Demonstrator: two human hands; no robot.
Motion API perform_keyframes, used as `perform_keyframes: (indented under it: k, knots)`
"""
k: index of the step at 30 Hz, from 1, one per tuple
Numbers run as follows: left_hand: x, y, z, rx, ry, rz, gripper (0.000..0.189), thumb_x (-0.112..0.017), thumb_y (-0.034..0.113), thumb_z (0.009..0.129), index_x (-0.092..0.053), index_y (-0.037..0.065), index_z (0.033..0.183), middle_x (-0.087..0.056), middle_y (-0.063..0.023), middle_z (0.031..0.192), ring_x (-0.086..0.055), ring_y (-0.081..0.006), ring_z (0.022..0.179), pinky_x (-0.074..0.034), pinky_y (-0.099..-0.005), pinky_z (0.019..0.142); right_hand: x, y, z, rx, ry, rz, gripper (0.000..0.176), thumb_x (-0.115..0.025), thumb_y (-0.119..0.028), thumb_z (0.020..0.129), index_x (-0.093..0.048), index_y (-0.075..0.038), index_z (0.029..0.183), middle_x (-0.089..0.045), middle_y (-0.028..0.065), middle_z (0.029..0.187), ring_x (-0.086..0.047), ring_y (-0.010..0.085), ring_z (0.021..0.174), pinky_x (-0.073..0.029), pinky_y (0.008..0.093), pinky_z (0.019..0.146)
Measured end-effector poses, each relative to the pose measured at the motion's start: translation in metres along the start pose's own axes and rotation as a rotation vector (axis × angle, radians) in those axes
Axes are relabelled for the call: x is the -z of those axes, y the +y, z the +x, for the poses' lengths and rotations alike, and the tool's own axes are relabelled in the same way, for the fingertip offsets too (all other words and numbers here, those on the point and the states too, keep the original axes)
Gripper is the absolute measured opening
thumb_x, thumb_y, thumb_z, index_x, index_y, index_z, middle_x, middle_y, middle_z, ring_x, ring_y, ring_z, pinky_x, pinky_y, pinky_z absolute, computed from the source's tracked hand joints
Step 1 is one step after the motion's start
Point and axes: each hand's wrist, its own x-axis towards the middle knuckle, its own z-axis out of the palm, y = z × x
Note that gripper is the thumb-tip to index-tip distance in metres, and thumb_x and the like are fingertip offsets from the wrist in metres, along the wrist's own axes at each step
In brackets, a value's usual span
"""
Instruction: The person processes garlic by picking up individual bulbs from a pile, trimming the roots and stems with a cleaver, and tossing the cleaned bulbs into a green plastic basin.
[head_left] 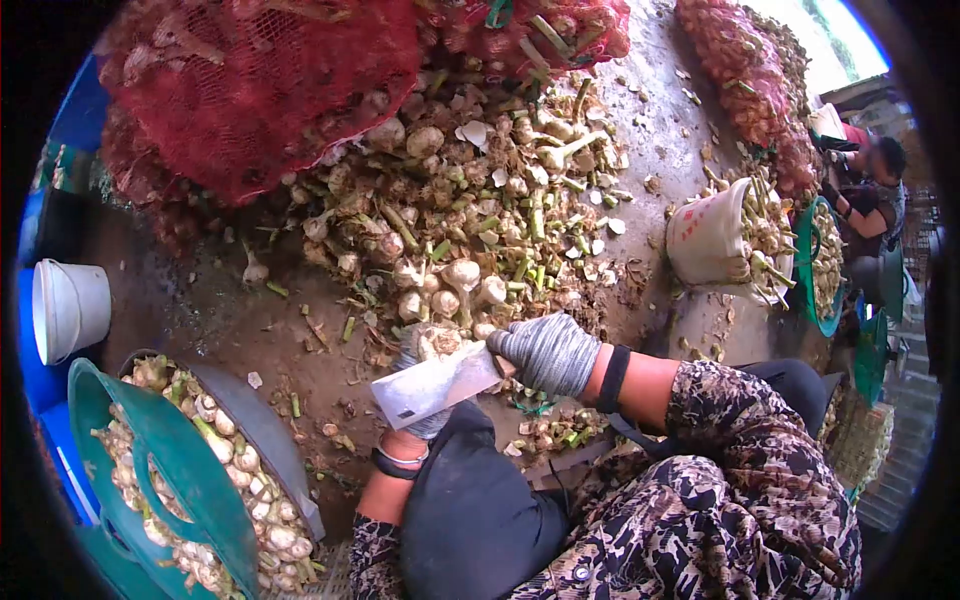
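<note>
My right hand [550, 352], in a grey knit glove, is closed round the handle of a broad cleaver [437, 385]. The blade points left and lies across the front of my left hand [428, 420], also gloved. Above the blade, a garlic bulb [437, 343] shows root side up at my left hand's fingers, which are mostly hidden by blade and bulb. Just beyond both hands, whole bulbs [462, 275] rest at the near edge of a big heap of garlic, cut stems and loose skins [450, 200].
Red mesh sacks [270, 100] lie over the heap. At left stand a white bucket [75, 308] and a green basket [190, 470] of garlic. A white pail of stems [708, 240] is at right, near a green basket [822, 265] and another person [872, 205].
</note>
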Motion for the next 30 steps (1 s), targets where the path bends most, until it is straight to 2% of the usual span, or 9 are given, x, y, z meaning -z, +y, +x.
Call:
perform_keyframes:
  k: [4, 8, 10, 14, 18, 21, 26, 28, 30]
  knots:
    - [-0.001, 0.036, 0.017, -0.07, 0.076, -0.06, 0.053, -0.07, 0.022, 0.087, -0.046, 0.003, 0.131, -0.061, -0.0145, 0.119, -0.059, -0.0263, 0.11, -0.048, -0.0364, 0.093, -0.019, 0.033, 0.01, -0.011, 0.023, -0.027, 0.016, -0.057, -0.018, 0.085, -0.061, -0.011, 0.099, -0.066, 0.015, 0.079, -0.067, 0.0352, 0.078, -0.052, 0.0442, 0.064]
    - [0.014, 0.07, 0.038, -0.11, 0.279, 0.137, 0.056, -0.081, 0.017, 0.072, -0.051, 0.003, 0.117, -0.062, -0.0122, 0.102, -0.063, -0.0231, 0.094, -0.053, -0.0339, 0.082, -0.002, 0.095, -0.005, -0.665, 0.202, 0.072, 0.022, -0.055, -0.027, 0.091, -0.061, -0.011, 0.104, -0.07, 0.015, 0.089, -0.069, 0.0322, 0.083, -0.053, 0.0414, 0.07]
    - [0.006, 0.065, 0.036, 0.188, 0.262, -0.129, 0.06, -0.083, 0.019, 0.07, -0.05, 0.003, 0.117, -0.061, -0.0128, 0.105, -0.062, -0.0224, 0.093, -0.053, -0.0343, 0.081, -0.025, 0.102, -0.006, -0.365, 0.252, 0.318, 0.025, -0.062, -0.035, 0.092, -0.063, -0.01, 0.097, -0.067, 0.0087, 0.086, -0.065, 0.0201, 0.081, -0.051, 0.0349, 0.073]
    - [-0.002, 0.059, 0.06, -0.316, 0.158, 0.34, 0.076, -0.085, 0.041, 0.063, -0.049, 0.005, 0.119, -0.054, -0.015, 0.108, -0.055, -0.0346, 0.102, -0.043, -0.0452, 0.095, 0.013, -0.003, 0.013, -0.362, 0.065, 1.285, 0.043, -0.069, -0.046, 0.088, -0.064, -0.008, 0.107, -0.065, 0.0025, 0.088, -0.057, 0.0096, 0.086, -0.048, 0.0299, 0.077]
    - [0.001, 0.069, 0.06, -0.058, 0.336, -0.14, 0.083, -0.085, 0.036, 0.066, -0.043, 0.004, 0.13, -0.048, -0.018, 0.125, -0.048, -0.0352, 0.118, -0.04, -0.0469, 0.101, 0.008, -0.01, 0.027, -0.186, 0.171, 1.012, 0.052, -0.073, -0.036, 0.086, -0.057, -0.005, 0.125, -0.067, 0.0102, 0.108, -0.062, 0.0208, 0.098, -0.048, 0.0343, 0.087]
    - [0.003, -0.005, 0.057, -0.431, 0.285, 0.618, 0.067, -0.076, 0.024, 0.078, -0.043, 0.005, 0.133, -0.051, -0.0171, 0.128, -0.054, -0.0292, 0.116, -0.048, -0.0396, 0.093, -0.019, 0.007, 0.026, -0.126, 0.227, 0.827, 0.06, -0.079, -0.031, 0.079, -0.053, -0.005, 0.127, -0.064, 0.0175, 0.105, -0.063, 0.0319, 0.093, -0.05, 0.0373, 0.084]
    - [-0.015, -0.047, 0.054, -0.027, -0.477, 0.413, 0.041, -0.059, 0.026, 0.092, -0.054, 0.006, 0.128, -0.06, -0.013, 0.12, -0.057, -0.0264, 0.113, -0.045, -0.0376, 0.101, 0.011, 0.006, 0.007, 0.034, 0.169, 0.391, 0.053, -0.076, -0.042, 0.078, -0.057, -0.008, 0.114, -0.064, 0.0177, 0.094, -0.064, 0.0383, 0.089, -0.052, 0.043, 0.077]
    - [-0.019, -0.058, 0.035, -0.276, -0.06, 0.197, 0.032, -0.058, 0.022, 0.093, -0.058, 0.011, 0.123, -0.065, -0.0055, 0.112, -0.061, -0.0246, 0.101, -0.049, -0.0377, 0.089, 0.03, 0.001, -0.002, 0.04, 0.153, 0.289, 0.041, -0.076, -0.037, 0.079, -0.06, -0.01, 0.105, -0.064, 0.0157, 0.09, -0.064, 0.0374, 0.085, -0.052, 0.0426, 0.073]
    - [0.0, 0.002, 0.036, -0.393, -0.012, 0.315, 0.032, -0.058, 0.023, 0.095, -0.058, 0.01, 0.124, -0.065, -0.0058, 0.114, -0.062, -0.0216, 0.098, -0.05, -0.0329, 0.086, 0.034, 0.011, -0.006, -0.047, 0.021, 0.193, 0.028, -0.073, -0.032, 0.081, -0.061, -0.012, 0.098, -0.065, 0.0138, 0.083, -0.064, 0.0376, 0.08, -0.052, 0.0419, 0.07]
